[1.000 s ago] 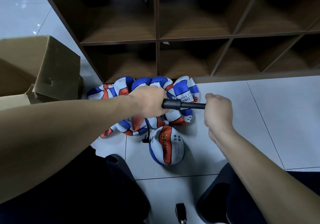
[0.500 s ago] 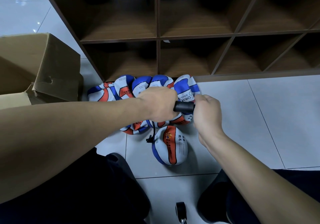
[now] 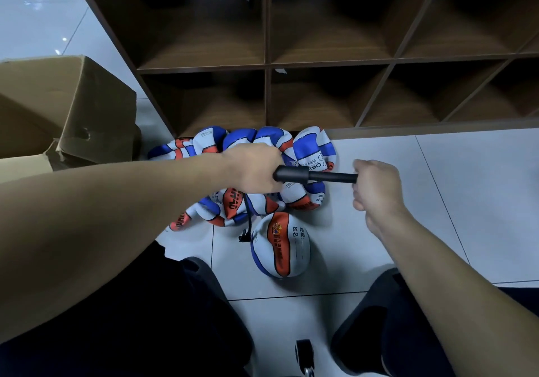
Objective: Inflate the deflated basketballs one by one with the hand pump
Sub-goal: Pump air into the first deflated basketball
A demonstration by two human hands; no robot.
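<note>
A black hand pump is held level above the balls. My left hand grips its barrel. My right hand grips the handle end, with the thin rod drawn out between the two hands. A black hose hangs from the pump down to a rounded white, blue and orange basketball on the floor tiles. Behind it lies a heap of several flat, deflated basketballs in the same colours, partly hidden by my left hand.
A brown wooden cubby shelf stands on the floor behind the balls. An open cardboard box sits at the left. My dark-trousered knees frame the lower view, and a small black caster shows at the bottom.
Half a second ago my right hand was pushed in against the barrel; it has now pulled back to the right, drawing the rod out. The left hand has stayed on the barrel.
</note>
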